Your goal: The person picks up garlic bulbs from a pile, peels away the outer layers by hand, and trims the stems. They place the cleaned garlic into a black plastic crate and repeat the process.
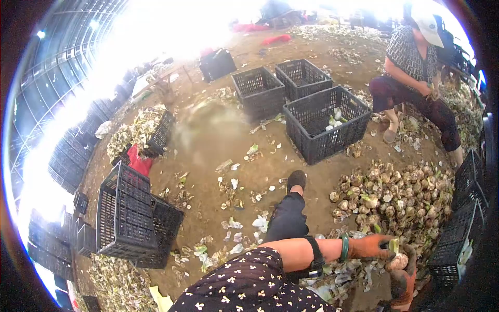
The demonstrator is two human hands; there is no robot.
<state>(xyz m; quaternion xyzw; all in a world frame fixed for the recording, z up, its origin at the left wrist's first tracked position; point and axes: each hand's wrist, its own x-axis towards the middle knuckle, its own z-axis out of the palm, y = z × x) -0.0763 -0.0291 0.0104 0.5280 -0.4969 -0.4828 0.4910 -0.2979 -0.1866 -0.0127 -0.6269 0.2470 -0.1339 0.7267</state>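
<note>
My left hand (367, 246), in an orange work glove, reaches across to the right and closes on a garlic bulb (397, 261) by its short pale-green stem. Below it, my right hand (403, 285), gloved in orange and dark grey, is wrapped around the lower side of the same bulb. Parts of its fingers are hidden behind the bulb and at the frame's lower edge. Just beyond both hands lies a large heap of unpeeled bulbs (395, 195), brownish with dry skins. Loose white skins (340, 281) litter the ground under my left forearm.
A black crate (327, 140) ahead holds a few white, cleaned bulbs. Two more crates (258, 93) stand behind it. Stacked crates (127, 213) sit at left, others (452, 244) at right. A co-worker (413, 73) sits at upper right. Peelings (122, 286) lie in heaps.
</note>
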